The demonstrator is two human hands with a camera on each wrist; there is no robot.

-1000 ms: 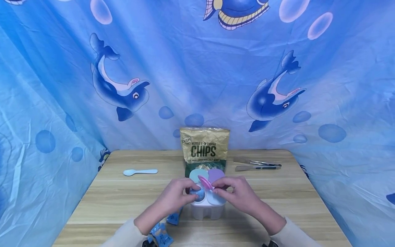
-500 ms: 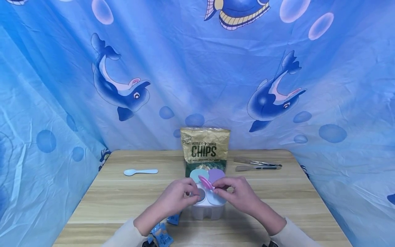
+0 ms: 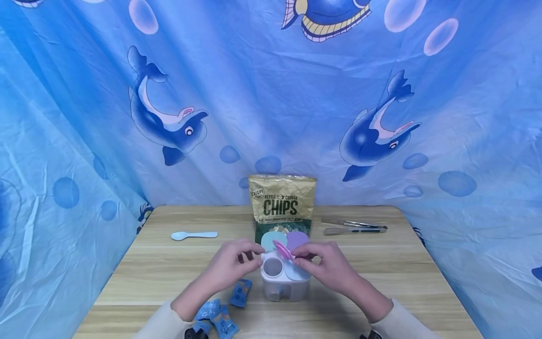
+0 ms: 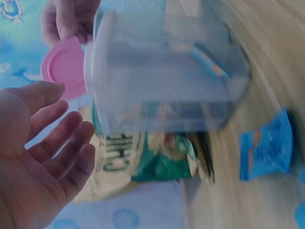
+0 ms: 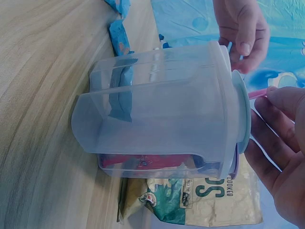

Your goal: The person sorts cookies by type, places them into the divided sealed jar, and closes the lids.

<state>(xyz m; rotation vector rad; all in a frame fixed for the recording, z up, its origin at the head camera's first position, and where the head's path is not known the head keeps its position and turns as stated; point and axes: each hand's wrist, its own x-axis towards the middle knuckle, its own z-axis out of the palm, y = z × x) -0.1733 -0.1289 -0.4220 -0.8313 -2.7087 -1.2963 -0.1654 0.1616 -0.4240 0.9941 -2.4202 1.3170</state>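
A clear plastic container (image 3: pixel 284 286) with several compartments stands on the wooden table (image 3: pixel 161 273) in front of me. Its teal lid (image 3: pixel 268 241) and purple lid (image 3: pixel 297 239) stand flipped up. My right hand (image 3: pixel 328 268) pinches the pink lid (image 3: pixel 282 249) and holds it raised over a round opening (image 3: pixel 273 267). My left hand (image 3: pixel 230 266) hovers just left of the container with relaxed fingers, holding nothing; the left wrist view shows its bare palm (image 4: pixel 43 157). A blue packet (image 5: pixel 119 95) lies inside the container (image 5: pixel 162 114), and a red one (image 5: pixel 147 161) sits in another compartment.
A gold bag of chips (image 3: pixel 282 207) stands right behind the container. A light blue spoon (image 3: pixel 194 235) lies at the far left, metal tongs (image 3: pixel 353 226) at the far right. Blue packets (image 3: pixel 242 293) lie near the front edge by my left arm. Blue cloth surrounds the table.
The blue packet seen at the round opening a second ago is gone from there. My left hand has drawn back to the left. The right hand still holds the pink lid up.
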